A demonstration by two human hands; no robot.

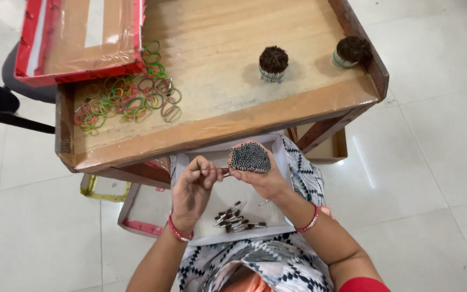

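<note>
**Bundle of thin sticks held over the lap tray**

There, in the middle of my view, the right hand (263,178) was wrapped around a round bundle of thin sticks (249,157), its dark tube-like ends facing up at me. The bundle sat just below the near edge of the worktop (228,127), above a shallow white tray (244,194) resting on the person's lap.

The left hand (193,186) was curled nearly closed, its fingertips pinching what looked like a single stick (224,172) that pointed toward the bundle; I could not tell whether that stick touched the bundle. Both wrists carried red bangles.

On the tray, below the two hands, lay a small heap of loose sticks (236,219), and one tiny piece lay apart to their right.

Further out, on the wooden worktop, two finished bundles stood upright and well apart from each other: one near the centre (273,62), the other (351,52) close to the right rim. To the left a scatter of rubber bands (128,97) in green, red and yellow spread over the wood, touching the corner of a red-edged cardboard box (82,38). Under the worktop, on the pale tiled floor (433,162), I saw another flat tray (141,211) and a yellowish lid (104,188) beside it.
</note>
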